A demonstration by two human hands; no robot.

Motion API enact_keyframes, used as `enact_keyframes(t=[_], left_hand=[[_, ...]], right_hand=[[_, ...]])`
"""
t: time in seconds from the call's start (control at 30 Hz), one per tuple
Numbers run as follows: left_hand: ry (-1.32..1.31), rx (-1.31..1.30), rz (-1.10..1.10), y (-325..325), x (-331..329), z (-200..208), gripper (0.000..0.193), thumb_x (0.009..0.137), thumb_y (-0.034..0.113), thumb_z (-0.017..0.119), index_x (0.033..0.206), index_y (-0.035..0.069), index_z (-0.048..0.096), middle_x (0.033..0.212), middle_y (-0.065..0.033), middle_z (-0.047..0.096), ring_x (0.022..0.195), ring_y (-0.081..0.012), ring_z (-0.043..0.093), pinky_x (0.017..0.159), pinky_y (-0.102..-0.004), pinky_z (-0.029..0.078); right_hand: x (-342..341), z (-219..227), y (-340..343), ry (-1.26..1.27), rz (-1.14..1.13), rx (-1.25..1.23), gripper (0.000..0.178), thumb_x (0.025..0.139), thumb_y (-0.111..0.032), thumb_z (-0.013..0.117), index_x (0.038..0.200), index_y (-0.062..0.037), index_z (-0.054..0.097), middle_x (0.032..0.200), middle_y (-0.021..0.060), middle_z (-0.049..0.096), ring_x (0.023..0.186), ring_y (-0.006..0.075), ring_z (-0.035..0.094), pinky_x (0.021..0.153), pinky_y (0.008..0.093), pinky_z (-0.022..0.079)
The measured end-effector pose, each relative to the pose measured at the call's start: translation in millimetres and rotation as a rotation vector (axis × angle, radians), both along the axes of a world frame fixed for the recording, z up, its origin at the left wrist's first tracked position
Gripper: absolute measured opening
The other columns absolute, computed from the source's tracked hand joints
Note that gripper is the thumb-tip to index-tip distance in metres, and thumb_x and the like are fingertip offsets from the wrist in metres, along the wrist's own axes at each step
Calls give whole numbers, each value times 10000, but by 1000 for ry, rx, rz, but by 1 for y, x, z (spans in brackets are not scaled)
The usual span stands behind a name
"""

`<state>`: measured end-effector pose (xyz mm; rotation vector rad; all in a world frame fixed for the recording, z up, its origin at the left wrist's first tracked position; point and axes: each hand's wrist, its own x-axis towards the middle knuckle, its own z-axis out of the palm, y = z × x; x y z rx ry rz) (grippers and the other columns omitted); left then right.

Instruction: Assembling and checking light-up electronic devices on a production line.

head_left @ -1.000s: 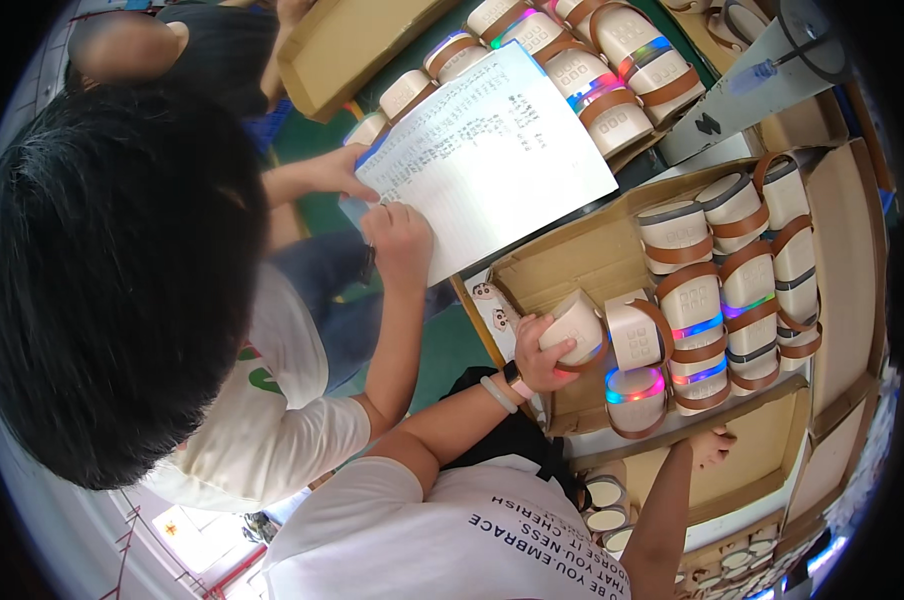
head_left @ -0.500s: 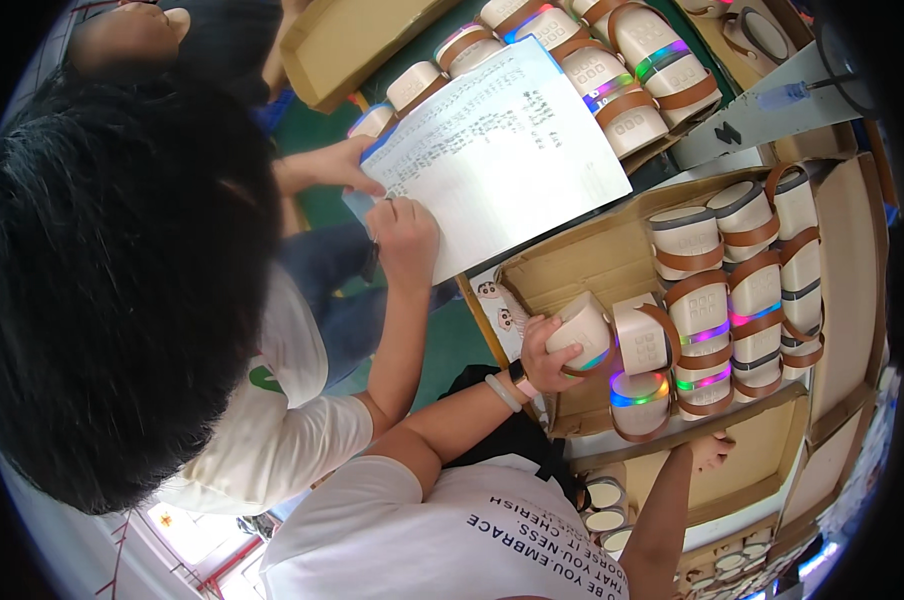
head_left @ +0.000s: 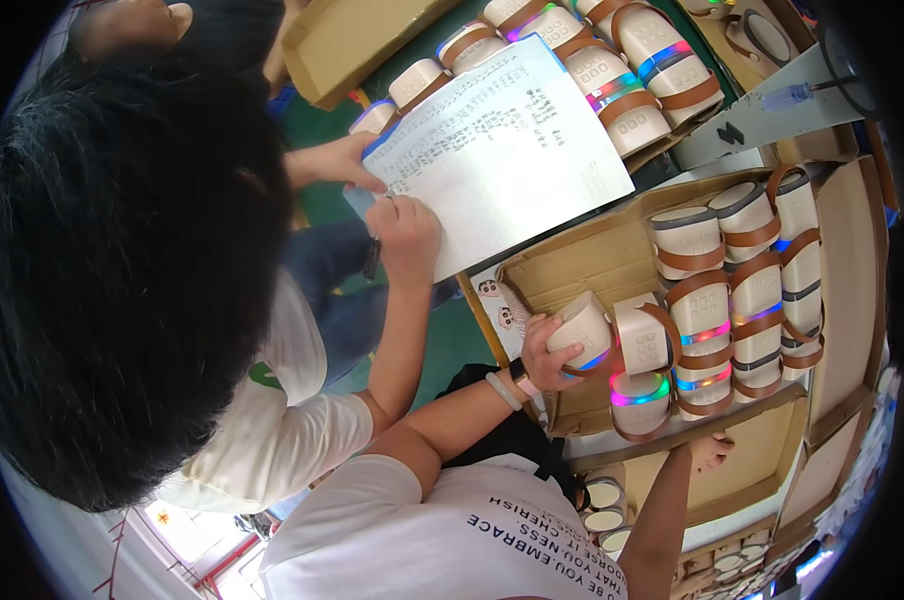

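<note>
My left hand, with bands round its wrist, is closed around a tilted cream speaker, which has a brown strap and a glowing band. Right beside it stands another cream speaker with its strap raised. Below that one is a speaker with a pink and green light. These sit in an open cardboard box with rows of similar speakers. My right hand rests, fingers curled in, over a shallow cardboard tray; whether anything is inside it is hidden.
At my left a dark-haired person in white writes on a large paper sheet. Beyond the sheet is a second box of lit speakers. A blue-handled screwdriver lies at far right. Round white-faced parts lie near my right forearm.
The glowing bands on the speakers have changed colour. The writing person's head and hand have shifted slightly. My two hands have stayed in place.
</note>
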<state>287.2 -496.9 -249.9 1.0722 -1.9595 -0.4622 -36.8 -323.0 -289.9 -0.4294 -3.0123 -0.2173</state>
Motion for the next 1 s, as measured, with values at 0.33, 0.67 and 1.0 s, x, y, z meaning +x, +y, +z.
enact_keyframes(t=[0.33, 0.67, 1.0], left_hand=[[12, -13, -2, -1, -1, 1, 699, 482, 297, 815, 1116, 221, 531, 1238, -190, 383, 1019, -380, 469, 823, -533, 390], [18, -20, -4, -2, -2, 1, 682, 511, 310, 809, 1124, 218, 524, 1238, -185, 383, 1044, -368, 459, 813, -521, 395], [12, -13, -14, -2, 0, -2, 708, 480, 298, 813, 1121, 216, 524, 1241, -190, 377, 1056, -367, 447, 817, -526, 393]], right_hand=[[-4, -6, 5, 28, -5, 39, 513, 867, -517, 323, 1324, -288, 365, 1319, 87, 401, 1211, 303, 375, 933, 526, 318], [-5, -7, 5, 61, -2, 7, 501, 854, -511, 355, 1308, -300, 380, 1297, 84, 423, 1202, 293, 390, 922, 548, 307], [-1, 2, -5, -5, -10, 15, 519, 874, -503, 319, 1336, -268, 341, 1331, 83, 387, 1214, 275, 378, 947, 506, 308]])
